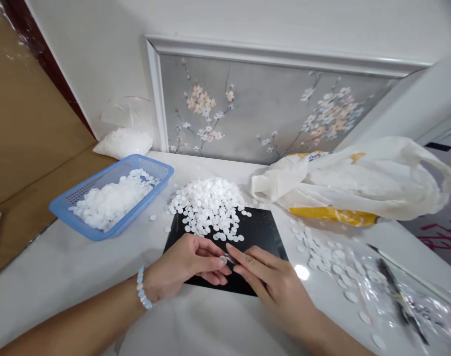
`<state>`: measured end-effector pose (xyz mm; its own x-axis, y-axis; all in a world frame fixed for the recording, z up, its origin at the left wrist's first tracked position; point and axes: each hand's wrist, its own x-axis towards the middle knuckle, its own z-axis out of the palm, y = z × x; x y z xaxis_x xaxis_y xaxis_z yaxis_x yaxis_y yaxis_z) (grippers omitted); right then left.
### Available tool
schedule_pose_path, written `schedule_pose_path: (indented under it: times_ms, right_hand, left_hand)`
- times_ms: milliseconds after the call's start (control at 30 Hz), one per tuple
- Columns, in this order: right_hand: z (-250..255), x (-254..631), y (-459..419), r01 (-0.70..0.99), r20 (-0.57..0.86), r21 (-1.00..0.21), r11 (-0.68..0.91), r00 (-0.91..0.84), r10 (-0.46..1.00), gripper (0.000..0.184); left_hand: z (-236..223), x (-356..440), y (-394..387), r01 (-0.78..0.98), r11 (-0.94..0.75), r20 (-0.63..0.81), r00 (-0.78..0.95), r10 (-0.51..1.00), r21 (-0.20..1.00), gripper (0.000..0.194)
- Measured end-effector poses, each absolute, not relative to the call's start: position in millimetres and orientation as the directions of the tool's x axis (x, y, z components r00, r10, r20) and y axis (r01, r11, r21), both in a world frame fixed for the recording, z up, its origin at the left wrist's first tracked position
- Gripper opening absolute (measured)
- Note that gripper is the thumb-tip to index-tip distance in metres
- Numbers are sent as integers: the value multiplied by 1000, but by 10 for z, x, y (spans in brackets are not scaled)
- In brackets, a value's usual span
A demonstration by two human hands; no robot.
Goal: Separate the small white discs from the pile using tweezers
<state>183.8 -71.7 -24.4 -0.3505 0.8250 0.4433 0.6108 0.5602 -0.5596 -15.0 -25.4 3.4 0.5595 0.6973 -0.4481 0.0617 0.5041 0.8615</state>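
My left hand [195,262], with a beaded bracelet [142,289] at the wrist, pinches a small white disc [223,259] between thumb and fingertips. Facing it, my right hand [271,274] is closed on a small shiny metal piece [230,258] that reaches toward the disc; most of it is hidden by the fingers. Both hands are over the black sheet [271,235] on the white tabletop. Just beyond them a heap of white discs [212,198] covers the sheet's far edge.
A blue basket [73,217] of white discs stands at left, with a filled clear bag [125,141] behind it. At right lie a white plastic bag [344,183], scattered discs [321,254] and a black pointed tool [401,296] on clear packets. A framed flower picture [247,109] leans behind.
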Motion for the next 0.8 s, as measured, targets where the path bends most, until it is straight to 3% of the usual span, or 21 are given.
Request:
schedule_pose_path:
  times_ms: [800]
  right_hand:
    - [-251,1821,-725,618,447,-528,583,-381,809,35]
  left_hand:
    - [78,-146,-238,117,481,-454,575,681,869,26]
